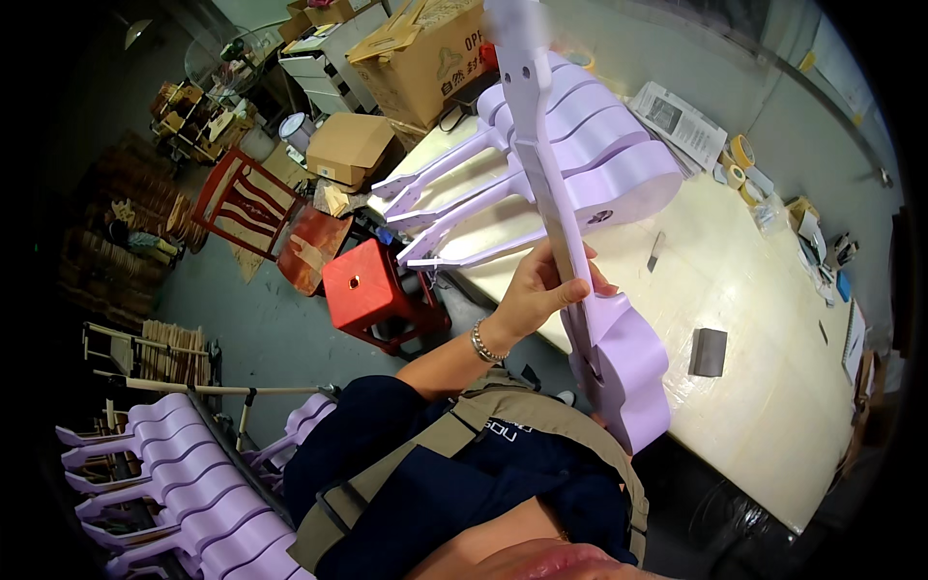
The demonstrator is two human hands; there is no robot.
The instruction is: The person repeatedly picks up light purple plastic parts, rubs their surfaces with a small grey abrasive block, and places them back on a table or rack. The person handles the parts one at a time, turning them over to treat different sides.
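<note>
A pale purple ukulele body with its neck (619, 372), without strings, stands upright and slightly tilted in front of me. My left hand (551, 282) is closed around its neck just above the body, thumb on the near side. A silver bracelet (486, 343) circles that wrist. The headstock reaches past the top of the picture and is blurred. My right hand does not show clearly; the ukulele body and my clothing cover that area. Beyond the neck, several more purple ukuleles (628, 184) lie on their sides in a row on the table (764, 425).
A dark grey block (709, 353) and a small blade (656, 251) lie on the table. Tape rolls (741, 152) and papers (680, 121) line its far side. Left are a red stool (362, 285), a wooden chair (314, 242), and a rack of purple ukuleles (193, 483).
</note>
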